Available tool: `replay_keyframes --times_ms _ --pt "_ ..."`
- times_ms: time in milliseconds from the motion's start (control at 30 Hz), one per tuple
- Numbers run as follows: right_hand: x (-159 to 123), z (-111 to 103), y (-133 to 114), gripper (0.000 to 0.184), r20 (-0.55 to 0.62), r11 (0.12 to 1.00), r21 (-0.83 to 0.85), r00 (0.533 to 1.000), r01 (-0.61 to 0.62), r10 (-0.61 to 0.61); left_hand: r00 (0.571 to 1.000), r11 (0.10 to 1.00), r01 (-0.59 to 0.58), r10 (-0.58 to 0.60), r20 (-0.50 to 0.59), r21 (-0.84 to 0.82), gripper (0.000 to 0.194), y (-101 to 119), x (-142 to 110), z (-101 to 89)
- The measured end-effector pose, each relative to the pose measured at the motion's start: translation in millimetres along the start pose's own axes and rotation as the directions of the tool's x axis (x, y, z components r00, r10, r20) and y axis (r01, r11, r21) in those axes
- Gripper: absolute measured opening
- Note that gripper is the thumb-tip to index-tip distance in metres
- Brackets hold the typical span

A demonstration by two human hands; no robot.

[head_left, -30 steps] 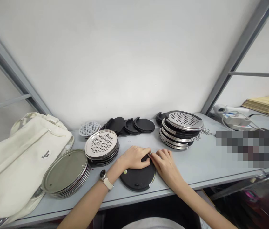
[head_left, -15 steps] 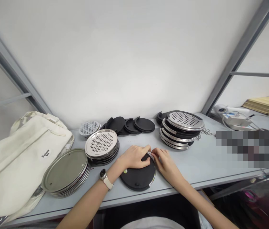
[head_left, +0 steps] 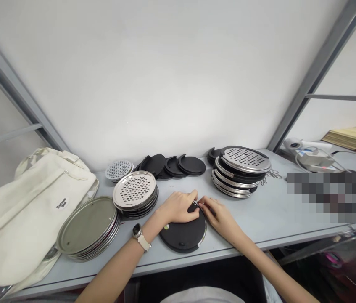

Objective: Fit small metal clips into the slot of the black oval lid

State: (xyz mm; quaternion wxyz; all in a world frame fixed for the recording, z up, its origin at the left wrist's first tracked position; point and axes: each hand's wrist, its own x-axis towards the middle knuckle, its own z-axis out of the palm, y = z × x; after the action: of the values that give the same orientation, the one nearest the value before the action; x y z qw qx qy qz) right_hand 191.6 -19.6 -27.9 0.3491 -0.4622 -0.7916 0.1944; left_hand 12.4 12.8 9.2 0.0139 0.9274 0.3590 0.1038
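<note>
Black disc [head_left: 182, 235] is on tabletop [head_left: 266, 210] nr edge, grip of L hand [head_left: 178, 207] clamped on far side; R hand [head_left: 218, 216] pinches small shiny bit [head_left: 196, 203] there. Cream bag [head_left: 32, 202] at L, contents hidden.

Desk [head_left: 247, 219]: smooth grey top, painted-looking, faint sheen.
Black disc [head_left: 180, 237], at the front edge: smooth, matt, plastic-looking.
Small piece [head_left: 196, 203], at the disc's far rim: shiny, metal-looking.
Green-grey trays [head_left: 91, 223], toward the front left corner: smooth satin metal, brighter rims.
Perforated plates [head_left: 243, 159], near the back edge: glossy metal, pierced all over.
Black lids [head_left: 193, 166], along the back edge: matt, plastic-looking.
Bag [head_left: 23, 206], over the left end: matt cream cloth, softly creased.
</note>
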Motion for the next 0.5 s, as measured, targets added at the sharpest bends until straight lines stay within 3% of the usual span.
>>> replay_keyframes --times_ms 200,500 --pt "-0.8 -3.0 -0.8 0.020 0.048 0.991 0.122 0.998 -0.049 0.043 0.999 1.000 0.021 -0.021 0.025 0.009 0.022 0.0 -0.3 -0.8" --pt "-1.9 -2.3 1.4 0.021 0.066 0.989 0.134 0.997 -0.054 0.046 1.000 1.000 -0.004 0.004 0.022 -0.015 0.018 -1.3 0.4 0.2"
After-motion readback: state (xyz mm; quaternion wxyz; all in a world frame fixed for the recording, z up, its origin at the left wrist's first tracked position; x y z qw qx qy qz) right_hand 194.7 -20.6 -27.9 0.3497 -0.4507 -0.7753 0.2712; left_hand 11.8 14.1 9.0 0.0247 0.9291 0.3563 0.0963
